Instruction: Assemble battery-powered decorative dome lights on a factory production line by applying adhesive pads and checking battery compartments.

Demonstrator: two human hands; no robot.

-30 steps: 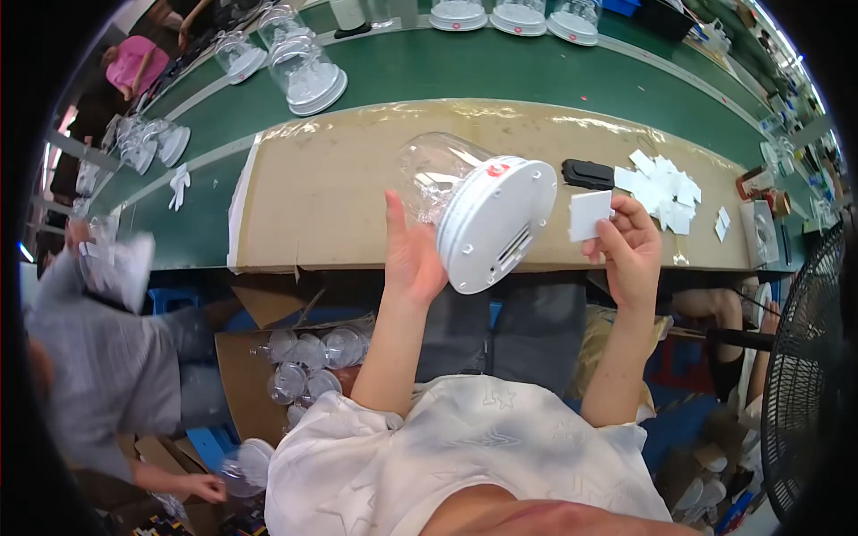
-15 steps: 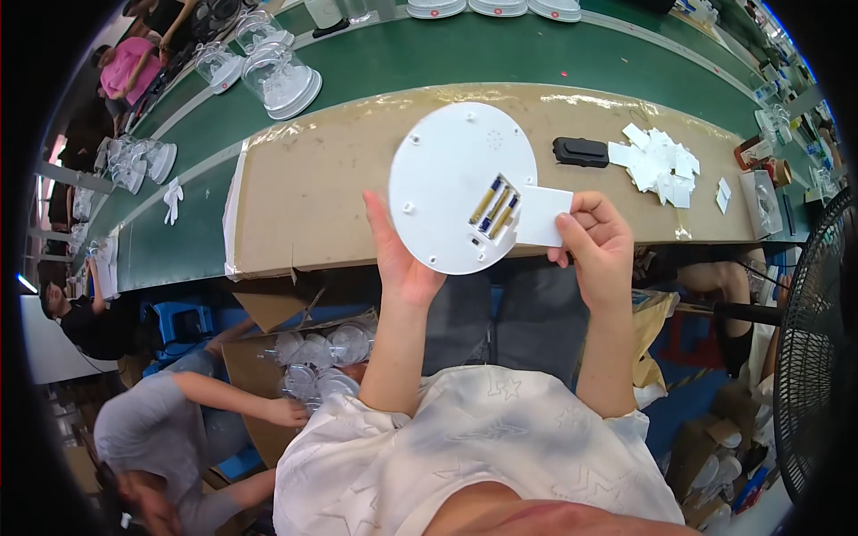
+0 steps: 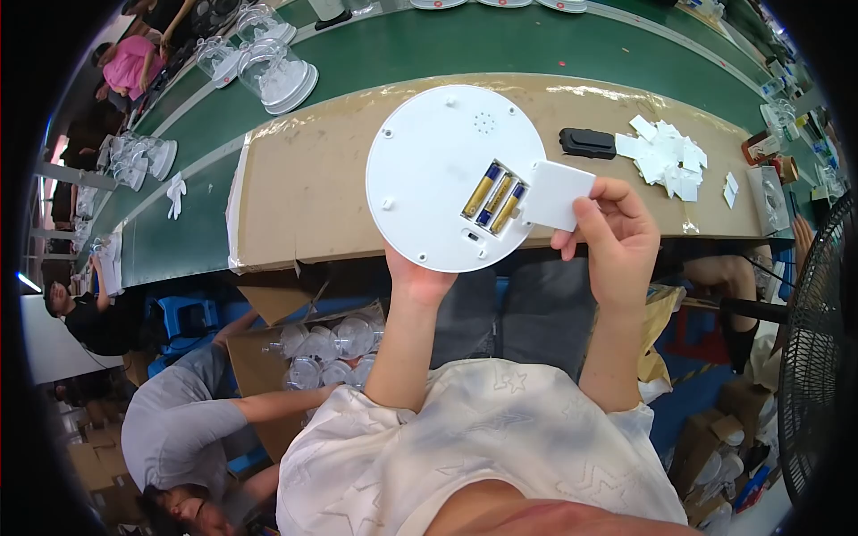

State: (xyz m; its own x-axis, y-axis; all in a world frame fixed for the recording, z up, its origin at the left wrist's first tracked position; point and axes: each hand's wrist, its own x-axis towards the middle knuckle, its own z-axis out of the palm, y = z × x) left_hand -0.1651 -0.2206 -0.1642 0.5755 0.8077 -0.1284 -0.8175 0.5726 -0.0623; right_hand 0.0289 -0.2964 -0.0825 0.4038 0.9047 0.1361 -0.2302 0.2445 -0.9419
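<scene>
A white round base [image 3: 420, 170] is held up with its underside showing, my left hand [image 3: 418, 279] gripping it from below, the fingers mostly hidden behind it. Several gold-and-blue batteries [image 3: 494, 198] sit in its open compartment. Between the thumb and fingers of my right hand [image 3: 621, 230] is a white square battery cover [image 3: 556, 192]. The cover's inner edge lies at the base's right rim, beside the compartment; whether they touch I cannot tell.
Brown cardboard [image 3: 308, 188] covers the near worktop. A black oblong object [image 3: 587, 143] and a pile of white covers [image 3: 666, 156] lie to the right. Clear domes [image 3: 277, 76] stand on the green surface. A black fan [image 3: 818, 357] is at far right; a co-worker [image 3: 179, 420] bends at lower left.
The base has turned to face me more squarely and shifted slightly left. My right hand has moved right with the battery cover. The co-worker at lower left leans further over.
</scene>
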